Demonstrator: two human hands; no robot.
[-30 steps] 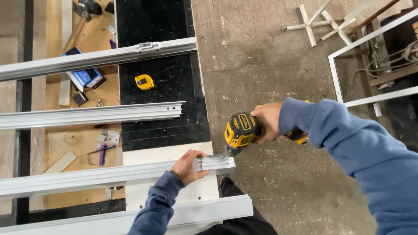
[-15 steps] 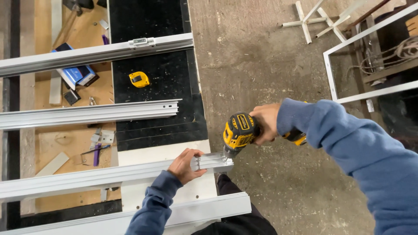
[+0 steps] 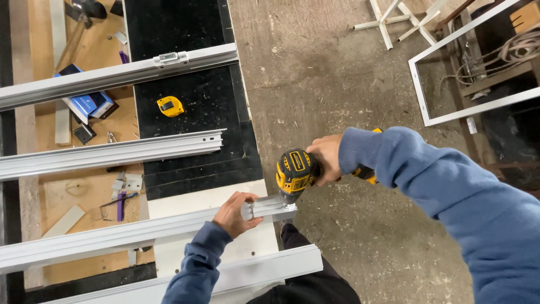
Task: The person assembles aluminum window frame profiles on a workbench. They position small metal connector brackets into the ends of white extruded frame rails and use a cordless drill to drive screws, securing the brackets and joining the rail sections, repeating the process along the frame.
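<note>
At about 6 o'clock on the surface (image 3: 185, 202), your left hand (image 3: 233, 214) has its grip clamped on the end of the long, stiff, light, slippery metal rail (image 3: 140, 233), while your right hand (image 3: 326, 159), at 3 o'clock, grips the heavier yellow drill (image 3: 295, 169) touching that end.

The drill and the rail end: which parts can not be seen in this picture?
- Head view: the tip of the yellow drill is hidden behind its own body at the aluminium rail.
- The right hand covers the drill's grip.
- The left hand covers part of the rail.
- The rail's far end is cut off by the left edge.
</note>
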